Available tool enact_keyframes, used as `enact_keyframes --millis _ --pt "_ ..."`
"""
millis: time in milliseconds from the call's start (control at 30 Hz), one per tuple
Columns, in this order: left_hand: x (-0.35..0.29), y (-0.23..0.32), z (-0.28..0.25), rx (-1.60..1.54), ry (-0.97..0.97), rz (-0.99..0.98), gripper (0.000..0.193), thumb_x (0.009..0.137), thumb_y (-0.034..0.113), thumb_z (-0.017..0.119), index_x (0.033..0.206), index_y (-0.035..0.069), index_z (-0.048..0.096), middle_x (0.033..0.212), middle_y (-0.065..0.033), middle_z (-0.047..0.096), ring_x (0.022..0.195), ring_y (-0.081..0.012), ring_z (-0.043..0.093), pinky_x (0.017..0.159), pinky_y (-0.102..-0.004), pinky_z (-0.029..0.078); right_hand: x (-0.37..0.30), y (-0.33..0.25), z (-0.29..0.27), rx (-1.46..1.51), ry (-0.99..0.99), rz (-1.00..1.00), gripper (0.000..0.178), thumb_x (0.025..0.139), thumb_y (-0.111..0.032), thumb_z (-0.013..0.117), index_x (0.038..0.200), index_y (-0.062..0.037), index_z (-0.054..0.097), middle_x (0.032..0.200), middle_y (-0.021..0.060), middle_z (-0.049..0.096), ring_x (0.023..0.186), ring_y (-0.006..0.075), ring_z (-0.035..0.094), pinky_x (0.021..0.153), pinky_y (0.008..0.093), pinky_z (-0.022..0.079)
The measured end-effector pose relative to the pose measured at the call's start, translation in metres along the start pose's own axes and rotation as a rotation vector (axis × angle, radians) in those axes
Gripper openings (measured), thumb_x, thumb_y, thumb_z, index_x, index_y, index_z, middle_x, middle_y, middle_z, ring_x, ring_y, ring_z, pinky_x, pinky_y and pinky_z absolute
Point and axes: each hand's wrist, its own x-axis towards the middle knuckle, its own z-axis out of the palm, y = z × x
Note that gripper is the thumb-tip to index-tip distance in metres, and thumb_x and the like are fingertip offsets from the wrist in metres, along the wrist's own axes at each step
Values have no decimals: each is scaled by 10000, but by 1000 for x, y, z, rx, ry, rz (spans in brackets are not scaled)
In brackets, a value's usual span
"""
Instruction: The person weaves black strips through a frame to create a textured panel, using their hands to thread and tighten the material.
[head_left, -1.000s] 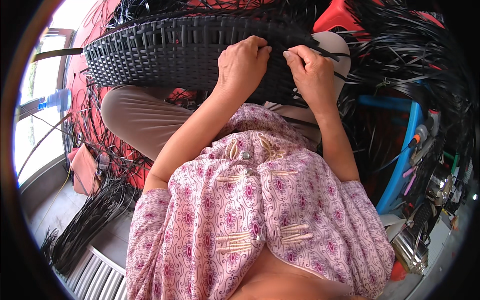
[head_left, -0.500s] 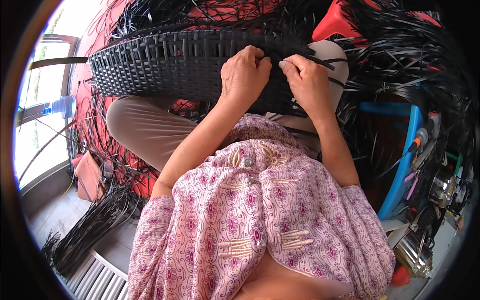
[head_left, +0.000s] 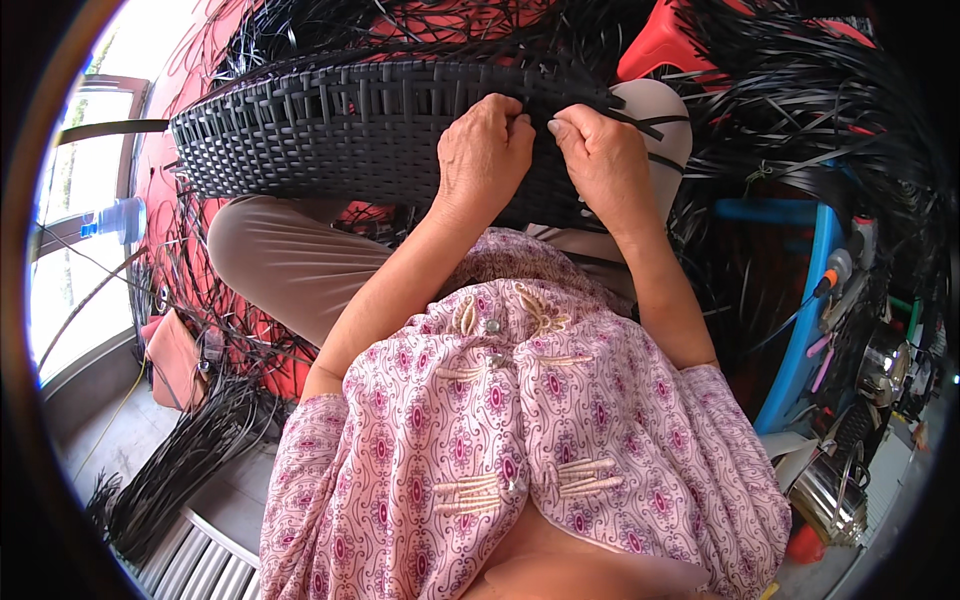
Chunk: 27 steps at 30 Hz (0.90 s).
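**First speaker:** Where does the work lie as you sit cross-legged in taupe trousers point(head_left: 295, 255) and a pink-and-purple patterned blouse point(head_left: 570, 410)?

**Second speaker:** A long, curved black piece point(head_left: 310, 135), tightly woven from flat, plastic-looking strips, lies across your legs, one end beyond your left knee, the other toward your right.

**First speaker:** And your hands?

**Second speaker:** Both are at the right-hand part of the weave, just beside each other, backs upward. Your left hand point(head_left: 483, 150) is curled, thumb near the forefinger, at the woven surface; whether it grips a strip cannot be told, black against black. Your right hand point(head_left: 606, 160) brings thumb and forefinger together close by, the other fingers folded; what lies between the tips cannot be made out. Loose black strip ends point(head_left: 645, 124) jut out over your right knee.

**First speaker:** What surrounds you?

**Second speaker:** A heap of glossy, loose black strips point(head_left: 810, 110) spreads to your right, near a bright red plastic object point(head_left: 660, 45). Nearer you on that side curves a blue plastic rim point(head_left: 808, 300). To your left, a bundle of thin black strips point(head_left: 195, 465) lies near a salmon-pink bag point(head_left: 176, 362).
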Motion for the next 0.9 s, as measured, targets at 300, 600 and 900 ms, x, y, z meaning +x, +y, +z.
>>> enact_keyframes --millis 300,600,900 --pt "-3 1 -3 -63 1 12 186 881 156 657 992 10 690 813 -136 715 756 -280 709 714 -366 541 10 0 -1 -94 -110 -45 128 903 -204 669 869 -88 712 735 173 687 726 377 684 663 463 542" --pt "-3 -8 -6 -243 -75 -42 260 907 108 635 1116 -35 692 860 -144 739 668 -177 723 642 -282 552 17 5 -6 -52 -181 -83 135 893 -181 679 928 -54 711 733 186 651 695 360 653 631 404 499" --pt "-6 4 -18 -416 -163 -135 275 900 95 657 1133 -49 675 863 -132 733 678 -157 718 633 -267 547 19 -3 -7 -140 -164 -42 159 896 -222 668 864 -79 729 748 173 691 740 369 691 693 460 548"
